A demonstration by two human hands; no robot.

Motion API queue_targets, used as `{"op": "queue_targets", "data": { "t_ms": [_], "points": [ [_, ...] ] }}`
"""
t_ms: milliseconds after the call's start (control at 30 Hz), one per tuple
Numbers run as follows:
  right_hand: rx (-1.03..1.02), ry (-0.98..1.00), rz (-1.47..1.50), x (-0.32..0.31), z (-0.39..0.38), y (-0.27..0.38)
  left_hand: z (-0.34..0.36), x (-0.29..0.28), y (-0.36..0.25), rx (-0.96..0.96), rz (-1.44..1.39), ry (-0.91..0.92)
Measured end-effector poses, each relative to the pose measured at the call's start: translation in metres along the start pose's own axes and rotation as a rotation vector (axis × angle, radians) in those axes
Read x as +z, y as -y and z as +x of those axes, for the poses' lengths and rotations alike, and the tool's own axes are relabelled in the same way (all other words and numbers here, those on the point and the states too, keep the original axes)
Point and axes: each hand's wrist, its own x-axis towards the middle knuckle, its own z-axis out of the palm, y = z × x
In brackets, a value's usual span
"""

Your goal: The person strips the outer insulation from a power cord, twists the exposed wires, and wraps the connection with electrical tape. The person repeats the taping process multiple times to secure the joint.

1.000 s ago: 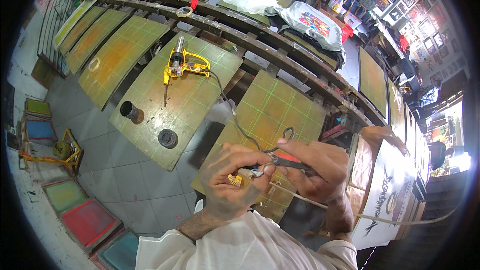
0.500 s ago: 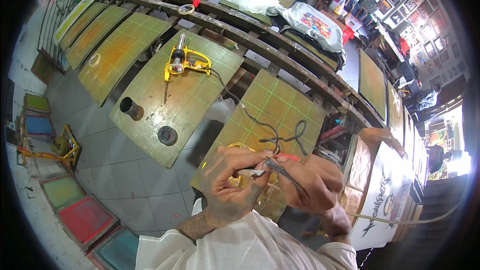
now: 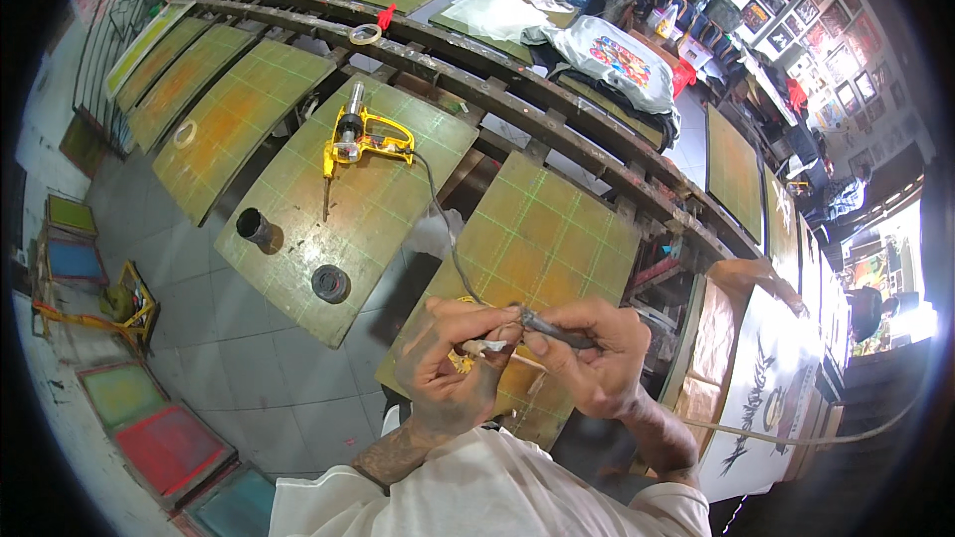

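Yellow metal stand: an angular frame (image 3: pixel 92 319), observed at the far left beside the tiled floor (image 3: pixel 288 378).
Flat frames: three in a row at lower left, green (image 3: pixel 123 390), red (image 3: pixel 171 445) and teal (image 3: pixel 234 507).
Tape ring: pale ring (image 3: pixel 184 133) lying on a stained panel.
Black tube: short cylinder (image 3: pixel 255 227), upright on the bench (image 3: pixel 288 283) and near its left edge.
Dark round cap: ribbed disc (image 3: pixel 329 283) on the same bench, right of the tube and nearer the person.
Yellow hand tool: lies on the bench, well apart from both hands; yellow housing (image 3: pixel 348 144), inner parts exposed, metal barrel pointing away from the person.
Grey cord: leaves the tool's handle, crosses to the next gridded panel (image 3: pixel 537 239) and runs down behind the left fingertips (image 3: pixel 450 239).
Left hand: held above that panel (image 3: pixel 448 368); thumb and forefinger pressed together at the end of a dark grey piece. What exactly they pinch is too small to tell.
Whitish piece: sticks out between the left fingers (image 3: pixel 484 346).
Dark grey piece: slender (image 3: pixel 557 329), spanning the two hands; I cannot tell its kind.
Right hand: thumb and forefinger pinching the dark grey piece (image 3: pixel 602 353).
White printed sheet: black design (image 3: pixel 761 388), right of the right forearm.
Pale cord: passes across the sheet toward the far right (image 3: pixel 846 438).
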Motion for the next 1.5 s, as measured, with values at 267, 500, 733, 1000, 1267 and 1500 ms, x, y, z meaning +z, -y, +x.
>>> {"op": "queue_targets", "data": {
  "t_ms": [267,500,733,1000,1267,1500],
  "points": [
    [-0.229,0.091,-0.189,-0.019,0.023,0.007,0.008,-0.01,-0.01,-0.094,-0.09,0.134],
    [-0.442,0.21,-0.313,-0.039,0.04,0.012,0.017,-0.018,-0.01,-0.235,-0.23,0.283],
    [-0.04,0.32,-0.141,-0.041,0.038,0.024,0.024,-0.02,-0.007,-0.198,-0.138,0.324],
    [0.814,0.437,0.675,-0.048,0.036,0.011,0.019,-0.018,-0.009,-0.54,-0.386,0.348],
    [0.389,0.452,0.416,-0.047,0.037,0.002,0.041,-0.028,-0.015,-0.899,-0.585,0.565],
    [0.111,0.144,0.411,-0.016,0.008,-0.025,0.046,-0.026,-0.001,-0.977,-0.738,0.633]
  ]
}}
